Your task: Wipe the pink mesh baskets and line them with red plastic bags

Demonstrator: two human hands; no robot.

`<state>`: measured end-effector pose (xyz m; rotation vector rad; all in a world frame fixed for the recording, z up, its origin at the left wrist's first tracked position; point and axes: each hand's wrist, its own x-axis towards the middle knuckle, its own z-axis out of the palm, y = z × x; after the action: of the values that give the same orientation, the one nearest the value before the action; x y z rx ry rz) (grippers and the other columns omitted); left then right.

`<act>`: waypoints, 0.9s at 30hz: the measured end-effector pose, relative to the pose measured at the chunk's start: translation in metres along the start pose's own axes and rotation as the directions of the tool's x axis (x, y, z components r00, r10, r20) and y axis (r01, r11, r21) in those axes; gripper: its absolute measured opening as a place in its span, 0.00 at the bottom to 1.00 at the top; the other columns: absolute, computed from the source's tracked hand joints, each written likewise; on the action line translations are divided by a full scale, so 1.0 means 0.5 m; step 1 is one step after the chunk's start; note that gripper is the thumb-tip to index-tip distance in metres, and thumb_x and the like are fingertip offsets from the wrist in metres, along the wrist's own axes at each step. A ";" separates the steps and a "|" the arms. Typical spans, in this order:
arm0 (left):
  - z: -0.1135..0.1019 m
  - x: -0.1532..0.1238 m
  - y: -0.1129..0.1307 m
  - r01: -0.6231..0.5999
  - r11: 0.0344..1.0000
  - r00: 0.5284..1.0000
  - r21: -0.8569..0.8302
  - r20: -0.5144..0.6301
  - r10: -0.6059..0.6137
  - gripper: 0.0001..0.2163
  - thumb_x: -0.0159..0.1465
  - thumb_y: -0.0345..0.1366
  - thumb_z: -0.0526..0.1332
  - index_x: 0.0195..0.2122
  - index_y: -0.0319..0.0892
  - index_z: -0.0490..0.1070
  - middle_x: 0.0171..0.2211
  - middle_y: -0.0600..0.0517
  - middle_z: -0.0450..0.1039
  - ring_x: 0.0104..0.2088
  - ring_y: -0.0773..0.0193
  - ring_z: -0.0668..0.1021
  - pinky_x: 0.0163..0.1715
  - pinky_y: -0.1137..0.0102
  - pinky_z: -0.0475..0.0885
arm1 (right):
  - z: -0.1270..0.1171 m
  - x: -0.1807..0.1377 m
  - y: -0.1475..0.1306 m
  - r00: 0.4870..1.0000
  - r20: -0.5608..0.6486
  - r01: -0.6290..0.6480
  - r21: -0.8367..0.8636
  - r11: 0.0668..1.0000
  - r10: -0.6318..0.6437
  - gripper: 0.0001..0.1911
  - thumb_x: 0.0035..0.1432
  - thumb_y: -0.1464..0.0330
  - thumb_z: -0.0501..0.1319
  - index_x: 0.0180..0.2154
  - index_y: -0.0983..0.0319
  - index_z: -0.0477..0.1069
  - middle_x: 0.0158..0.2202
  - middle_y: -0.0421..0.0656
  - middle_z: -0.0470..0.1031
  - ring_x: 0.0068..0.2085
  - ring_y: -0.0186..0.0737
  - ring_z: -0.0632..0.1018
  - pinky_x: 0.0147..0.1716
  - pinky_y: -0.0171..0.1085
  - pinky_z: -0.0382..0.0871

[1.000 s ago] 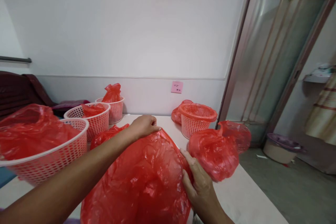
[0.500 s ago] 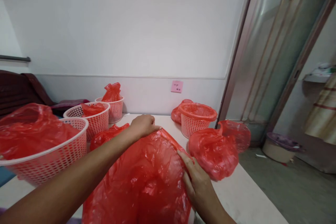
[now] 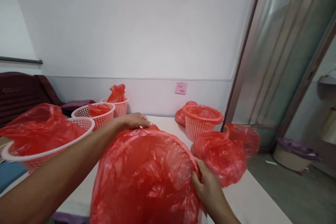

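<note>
A large red plastic bag (image 3: 147, 178) fills the near middle, spread over a round rim. A sliver of pale basket (image 3: 203, 217) shows under its lower right side. My left hand (image 3: 135, 120) reaches over to the far rim, its fingers closed on the bag's edge there. On the right side, my right hand (image 3: 208, 185) grips the rim through the bag, thumb inside and fingers outside. Most of the basket's wall is hidden by the bag.
Pink baskets (image 3: 90, 126) holding red bags line the left side of the white table (image 3: 252, 199). A red-rimmed basket (image 3: 194, 126) and a bulging red bag (image 3: 223, 154) stand to the right. A lined bin (image 3: 291, 155) is on the floor.
The bag's far edge now lies rounder over the rim, where it was peaked between my hands. My left hand has flattened at the far side; my right hand has moved slightly right and down.
</note>
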<state>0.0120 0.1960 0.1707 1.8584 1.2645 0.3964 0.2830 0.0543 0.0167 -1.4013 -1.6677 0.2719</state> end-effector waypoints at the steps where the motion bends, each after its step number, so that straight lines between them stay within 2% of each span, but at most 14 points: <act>1: -0.005 -0.009 -0.013 -0.005 0.998 1.000 -0.055 -0.026 0.004 0.17 0.56 0.50 0.65 0.25 0.41 0.66 0.19 0.58 0.64 0.18 0.71 0.65 0.19 0.73 0.60 | 0.000 0.001 0.003 1.000 -0.010 -0.020 0.003 1.000 0.020 0.18 0.55 0.69 0.49 0.44 0.62 0.70 0.39 0.46 0.78 0.40 0.43 0.79 0.39 0.37 0.72; 3: -0.010 -0.031 -0.032 -0.017 0.990 0.996 -0.141 -0.093 0.004 0.19 0.53 0.53 0.65 0.23 0.42 0.66 0.18 0.57 0.64 0.17 0.70 0.65 0.19 0.72 0.59 | 0.000 0.006 0.007 0.998 -0.030 -0.050 0.002 0.999 0.050 0.18 0.54 0.67 0.49 0.43 0.63 0.70 0.38 0.47 0.79 0.38 0.44 0.79 0.38 0.38 0.72; 6: -0.009 -0.071 -0.044 -0.042 0.971 0.985 -0.237 -0.174 0.000 0.21 0.54 0.57 0.63 0.26 0.40 0.69 0.22 0.54 0.69 0.19 0.68 0.68 0.21 0.72 0.62 | 0.005 0.014 0.006 0.995 -0.044 -0.087 -0.009 0.996 0.086 0.19 0.51 0.65 0.49 0.42 0.63 0.71 0.38 0.48 0.79 0.39 0.46 0.79 0.38 0.39 0.72; 9: -0.007 -0.103 -0.046 -0.046 0.957 0.989 -0.288 -0.149 0.003 0.23 0.56 0.58 0.61 0.29 0.39 0.72 0.26 0.50 0.74 0.22 0.65 0.73 0.24 0.70 0.66 | 0.013 0.021 -0.001 0.993 -0.037 -0.108 -0.012 0.994 0.108 0.20 0.50 0.63 0.50 0.42 0.63 0.71 0.38 0.48 0.80 0.39 0.47 0.80 0.39 0.40 0.72; 13: -0.009 -0.113 -0.065 -0.053 0.958 0.988 -0.282 -0.156 0.008 0.15 0.50 0.46 0.71 0.24 0.38 0.73 0.20 0.53 0.72 0.19 0.68 0.70 0.21 0.74 0.62 | 0.021 0.022 -0.005 0.995 -0.020 -0.094 -0.015 0.995 0.094 0.20 0.51 0.63 0.49 0.43 0.62 0.70 0.38 0.48 0.79 0.39 0.48 0.80 0.39 0.41 0.72; 16: -0.010 -0.105 -0.087 -0.073 0.940 0.984 -0.332 -0.178 0.014 0.13 0.52 0.41 0.71 0.21 0.38 0.71 0.16 0.55 0.69 0.17 0.72 0.67 0.20 0.75 0.59 | 0.023 0.018 -0.003 0.997 -0.010 -0.081 -0.030 0.996 0.081 0.21 0.52 0.63 0.49 0.44 0.63 0.70 0.39 0.48 0.79 0.39 0.47 0.79 0.39 0.40 0.71; 18: -0.009 -0.102 -0.099 -0.073 0.911 0.984 -0.407 -0.181 -0.002 0.12 0.57 0.41 0.67 0.25 0.38 0.71 0.19 0.56 0.70 0.19 0.71 0.69 0.21 0.75 0.63 | 0.022 0.015 0.000 0.997 0.004 -0.076 -0.046 0.996 0.077 0.20 0.53 0.63 0.50 0.45 0.63 0.69 0.39 0.48 0.79 0.39 0.46 0.79 0.39 0.39 0.71; 22: -0.009 -0.099 -0.114 -0.043 0.839 0.979 -0.543 -0.189 -0.072 0.07 0.63 0.35 0.63 0.40 0.39 0.71 0.30 0.55 0.73 0.27 0.69 0.75 0.29 0.70 0.72 | 0.022 0.013 0.003 0.998 0.011 -0.069 -0.058 0.996 0.070 0.20 0.54 0.64 0.49 0.45 0.63 0.69 0.39 0.48 0.79 0.40 0.46 0.80 0.40 0.39 0.71; 27: -0.013 -0.082 -0.137 -0.014 0.797 0.968 -0.604 -0.209 -0.141 0.09 0.65 0.36 0.60 0.45 0.39 0.69 0.34 0.54 0.72 0.28 0.69 0.74 0.27 0.70 0.73 | 0.022 0.013 -0.003 0.998 -0.007 -0.067 -0.048 0.997 0.067 0.20 0.53 0.63 0.49 0.44 0.63 0.70 0.39 0.49 0.79 0.40 0.46 0.80 0.39 0.40 0.72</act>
<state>-0.0522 0.1731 0.1291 1.2375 1.1723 0.9029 0.2740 0.0636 0.0149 -1.4952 -1.6343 0.2670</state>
